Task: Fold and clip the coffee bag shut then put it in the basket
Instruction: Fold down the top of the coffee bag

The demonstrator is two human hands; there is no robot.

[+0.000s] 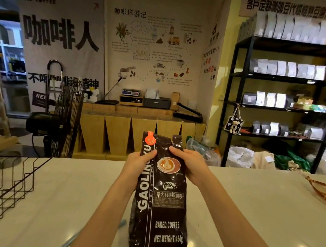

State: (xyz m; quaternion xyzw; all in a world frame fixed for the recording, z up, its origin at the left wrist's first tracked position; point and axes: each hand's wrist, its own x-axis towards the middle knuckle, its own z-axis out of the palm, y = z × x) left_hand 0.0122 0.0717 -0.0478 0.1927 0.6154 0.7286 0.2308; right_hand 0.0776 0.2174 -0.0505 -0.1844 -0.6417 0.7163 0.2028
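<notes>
A tall black coffee bag [163, 211] with white lettering stands upright on the pale counter [74, 204] in the middle of the view. My left hand [138, 165] grips its upper left edge and my right hand [191, 165] grips its upper right edge, thumbs on the front. The bag's top [161, 140] sticks up above both hands, unfolded, with an orange mark at its left corner. A black wire basket [7, 185] sits on the counter at the left. A faint bluish object [123, 223], perhaps a clip, lies behind my left forearm; I cannot tell what it is.
A woven tray edge [322, 191] shows at the counter's right. Beyond the counter stand a floor fan [67, 119], a wooden cabinet [138, 129] and a black shelf [284, 105] with bags.
</notes>
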